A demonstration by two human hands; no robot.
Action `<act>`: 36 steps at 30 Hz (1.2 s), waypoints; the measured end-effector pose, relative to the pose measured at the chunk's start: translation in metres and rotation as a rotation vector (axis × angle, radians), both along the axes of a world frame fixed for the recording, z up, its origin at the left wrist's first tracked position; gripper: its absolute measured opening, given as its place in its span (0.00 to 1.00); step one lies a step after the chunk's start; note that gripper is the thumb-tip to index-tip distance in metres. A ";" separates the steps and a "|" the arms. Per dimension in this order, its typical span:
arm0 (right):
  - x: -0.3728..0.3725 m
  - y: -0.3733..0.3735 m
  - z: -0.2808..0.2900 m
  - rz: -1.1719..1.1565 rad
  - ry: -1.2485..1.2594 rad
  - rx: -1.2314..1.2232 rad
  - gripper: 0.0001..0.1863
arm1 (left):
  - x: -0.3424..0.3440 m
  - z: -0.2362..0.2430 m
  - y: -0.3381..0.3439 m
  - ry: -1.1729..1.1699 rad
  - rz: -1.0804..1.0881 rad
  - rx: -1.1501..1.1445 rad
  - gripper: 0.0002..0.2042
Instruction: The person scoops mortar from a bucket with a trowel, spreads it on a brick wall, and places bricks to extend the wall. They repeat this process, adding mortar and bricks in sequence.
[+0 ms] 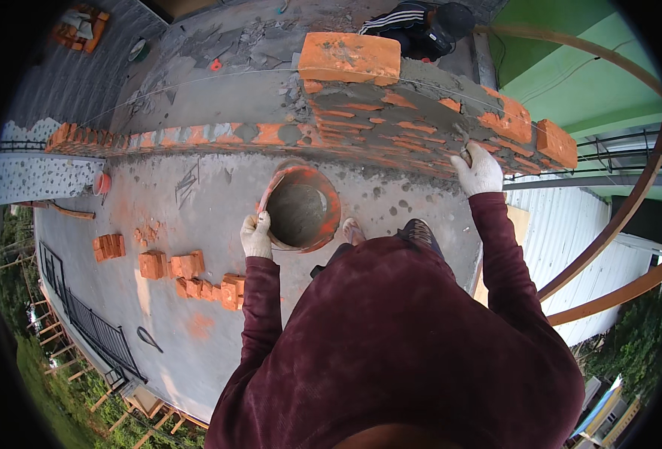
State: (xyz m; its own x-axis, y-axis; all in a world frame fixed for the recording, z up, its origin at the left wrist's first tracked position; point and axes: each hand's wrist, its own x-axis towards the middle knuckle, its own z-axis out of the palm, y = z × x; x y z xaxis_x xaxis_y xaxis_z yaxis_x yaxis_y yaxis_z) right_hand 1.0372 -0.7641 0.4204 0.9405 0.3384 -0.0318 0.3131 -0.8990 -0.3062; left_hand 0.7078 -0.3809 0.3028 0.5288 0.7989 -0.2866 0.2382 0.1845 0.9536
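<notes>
My left hand (256,236), in a white glove, is closed on the near left rim of an orange bucket (333,215). Grey wet mortar (297,212) lies inside the bucket. My right hand (480,172), also gloved, grips a small trowel (461,133) against the near face of a brick wall (413,138); its blade is partly lost against the mortar. Grey mortar coats much of the wall's top and face. One whole orange brick (349,57) sits on top at the left end, and another brick (557,144) stands at the right end.
A taut string (218,73) runs along the wall. The low brick course (211,135) continues left. Loose bricks (187,264) lie on the concrete floor to my left. A person (421,30) crouches beyond the wall. Curved-looking wooden beams (608,232) stand at the right.
</notes>
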 end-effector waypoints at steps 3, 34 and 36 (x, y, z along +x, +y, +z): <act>-0.036 0.009 -0.030 0.150 -0.120 0.098 0.20 | 0.001 -0.017 0.002 -0.009 -0.017 0.032 0.12; 0.017 0.038 -0.085 -0.021 0.018 0.023 0.18 | -0.015 -0.003 -0.002 0.087 -0.053 -0.010 0.13; 0.023 -0.010 -0.086 -0.073 -0.030 0.010 0.20 | -0.003 0.009 -0.006 0.123 -0.069 -0.038 0.13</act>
State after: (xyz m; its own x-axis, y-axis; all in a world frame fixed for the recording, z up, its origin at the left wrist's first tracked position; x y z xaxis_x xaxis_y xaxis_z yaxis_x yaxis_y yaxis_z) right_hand 1.0606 -0.7737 0.3349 0.9632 0.2687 0.0001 0.2557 -0.9168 -0.3068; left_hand 0.7049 -0.3874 0.3114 0.5407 0.7494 -0.3822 0.3661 0.1994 0.9090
